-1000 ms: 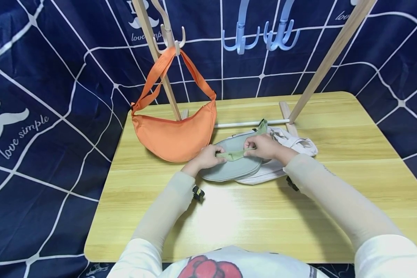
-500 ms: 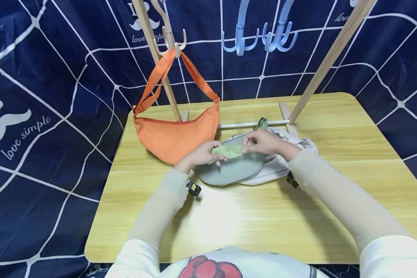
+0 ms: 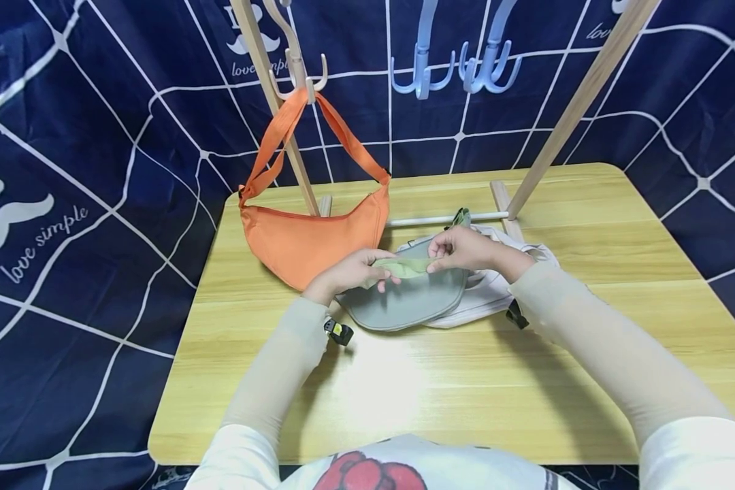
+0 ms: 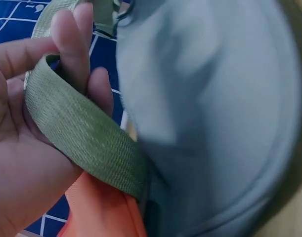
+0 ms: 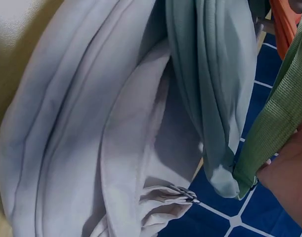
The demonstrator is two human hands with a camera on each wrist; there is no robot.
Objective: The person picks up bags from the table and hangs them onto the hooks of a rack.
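Observation:
A grey-green bag [image 3: 398, 306] with a green webbing strap [image 3: 407, 268] is between my hands at the middle of the table. My left hand [image 3: 354, 272] holds the strap's left part; in the left wrist view the strap [image 4: 86, 131] loops around its fingers beside the bag's smooth side [image 4: 205, 108]. With thumb and fingers, my right hand [image 3: 465, 249] pinches the strap farther right. The right wrist view shows the strap's end [image 5: 269, 123] joining the bag's narrow corner [image 5: 222, 180]. A whitish bag [image 3: 474, 303] lies partly behind the grey-green one.
An orange bag [image 3: 315, 238] hangs at the left from a beige hook [image 3: 298, 75], close by my left hand. Two blue hooks [image 3: 423, 78] hang at the back. A wooden post [image 3: 572, 119] and a white rod [image 3: 447, 220] belong to the stand on the table [image 3: 441, 395].
My left hand has shifted slightly left and turned, and the strap between my hands has risen and spread flatter. The grey-green bag has slid a little left; the orange bag has swung slightly right.

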